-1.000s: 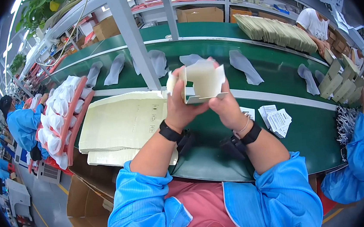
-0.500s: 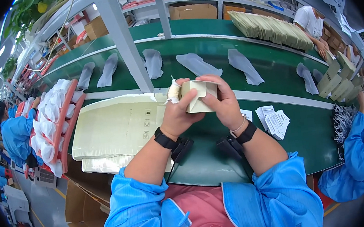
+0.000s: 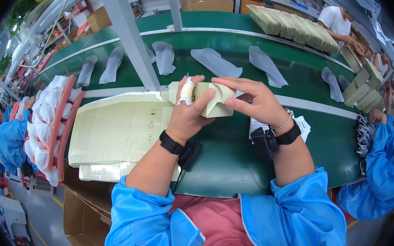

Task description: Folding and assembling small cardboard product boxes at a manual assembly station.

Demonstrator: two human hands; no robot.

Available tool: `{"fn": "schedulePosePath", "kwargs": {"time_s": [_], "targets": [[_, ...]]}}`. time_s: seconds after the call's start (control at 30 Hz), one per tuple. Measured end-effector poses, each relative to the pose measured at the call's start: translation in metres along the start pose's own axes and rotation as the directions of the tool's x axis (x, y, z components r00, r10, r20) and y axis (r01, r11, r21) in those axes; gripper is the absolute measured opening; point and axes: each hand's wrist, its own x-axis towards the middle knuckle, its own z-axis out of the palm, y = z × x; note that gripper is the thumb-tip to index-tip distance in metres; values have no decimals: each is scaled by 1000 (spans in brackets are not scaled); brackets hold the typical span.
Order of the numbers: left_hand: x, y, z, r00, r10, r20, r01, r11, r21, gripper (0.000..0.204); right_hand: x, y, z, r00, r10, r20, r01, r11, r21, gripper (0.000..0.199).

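A small cream cardboard box (image 3: 218,108) is held up above the green bench, one end flap standing partly raised. My left hand (image 3: 187,109) is closed round the box's left side, its thumb across the front panel. One finger of that hand has a whitish wrapping (image 3: 187,92). My right hand (image 3: 261,102) grips the box's right end between fingertips and thumb, at the flap. Beside my left forearm lies a stack of flat cream carton blanks (image 3: 108,130). White printed slips (image 3: 303,127) rest partly behind my right wrist.
Translucent sleeves (image 3: 216,62) lie spaced along the green conveyor (image 3: 181,75) beyond the bench. A grey post (image 3: 131,39) rises at the bench's back. Pink trays of white-wrapped items (image 3: 50,129) stand at left; cream cartons (image 3: 367,84) stand at right. Co-workers are on both sides.
My right hand has loosened and shifted right, its fingers now straighter over the box's end. The flap shows more openly. My left hand still holds the box.
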Motion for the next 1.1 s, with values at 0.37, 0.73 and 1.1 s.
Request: {"fn": "schedulePosePath", "kwargs": {"time_s": [0.37, 0.73, 1.1], "targets": [[1, 1, 0, 995, -61, 84, 59, 998, 35, 85, -2, 18, -8, 996, -24, 91, 17, 997, 77, 45], [-1, -3, -6, 983, -90, 158, 75, 993, 95, 89, 5, 20, 1, 998, 57, 33, -53, 992, -113, 43], [2, -6, -8, 995, 20, 95, -28, 996, 85, 99, 7, 37, 22, 966, -164, -200, 100, 950, -296, 52]]}}
